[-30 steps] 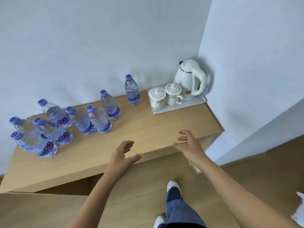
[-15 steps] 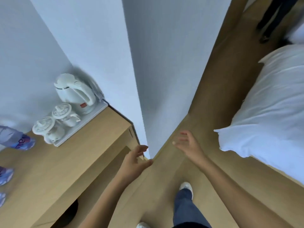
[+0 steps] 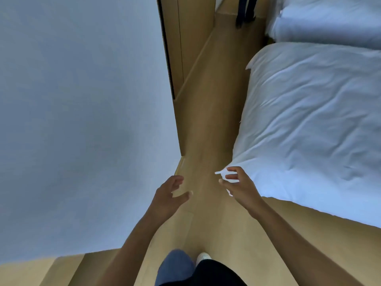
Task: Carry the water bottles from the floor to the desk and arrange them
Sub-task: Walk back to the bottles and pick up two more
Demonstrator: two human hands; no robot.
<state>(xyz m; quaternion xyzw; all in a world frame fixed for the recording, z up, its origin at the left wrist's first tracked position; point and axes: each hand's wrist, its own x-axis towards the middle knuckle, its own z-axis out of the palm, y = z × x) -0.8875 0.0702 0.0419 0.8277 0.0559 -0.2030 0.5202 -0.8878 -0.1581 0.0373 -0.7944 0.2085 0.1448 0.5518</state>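
Bottles unseen; left grip (image 3: 169,196), right grip (image 3: 240,185) empty

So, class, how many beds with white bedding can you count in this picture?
2. The near bed fills the right side, beside the right hand; the far bed lies in the top right corner. More may lie out of frame.

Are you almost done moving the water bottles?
Hard to say from here. Neither bottles nor desk are in view. Left hand and right hand are both empty, fingers loose, held out over the wooden floor between wall and bed. Looks like a walk for more.
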